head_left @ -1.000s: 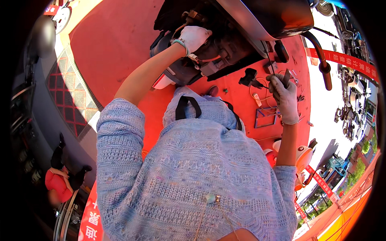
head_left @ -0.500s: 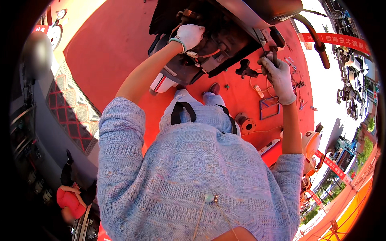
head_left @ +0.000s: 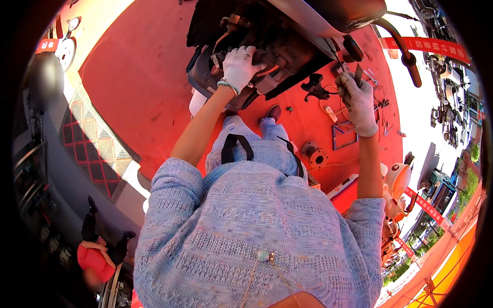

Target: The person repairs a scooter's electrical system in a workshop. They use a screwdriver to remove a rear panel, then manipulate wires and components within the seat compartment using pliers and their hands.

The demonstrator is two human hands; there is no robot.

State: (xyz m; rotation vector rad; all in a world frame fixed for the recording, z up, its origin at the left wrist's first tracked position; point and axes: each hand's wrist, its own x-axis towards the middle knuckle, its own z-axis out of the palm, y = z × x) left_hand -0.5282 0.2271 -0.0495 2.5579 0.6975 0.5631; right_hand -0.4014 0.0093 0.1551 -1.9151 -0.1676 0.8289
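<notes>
My left hand (head_left: 239, 68), in a white glove, rests over exposed wiring and parts (head_left: 267, 56) inside the opened dark body of a scooter (head_left: 215, 77). Its fingers are spread, and no held thing shows in it. To the right, beside the scooter's silver-grey panel (head_left: 308, 19), my gloved right hand (head_left: 358, 105) is closed with its fingers bent. A dark, flat, narrow piece (head_left: 358, 75) sticks up out of that grip; its kind is unclear. A black grip (head_left: 353, 47) of the scooter is just above this hand.
On the red floor lie a black bracket-like part (head_left: 315, 87), a round flanged metal part (head_left: 314, 155), a blue frame (head_left: 344, 135) and several tools (head_left: 382, 102). A curved black bar (head_left: 398, 38) juts out at upper right. A person in red (head_left: 97, 259) sits at lower left.
My left hand has shifted down and slightly left over the scooter's parts, and its fingers have spread. The right hand has moved slightly down, still closed on the dark piece.
</notes>
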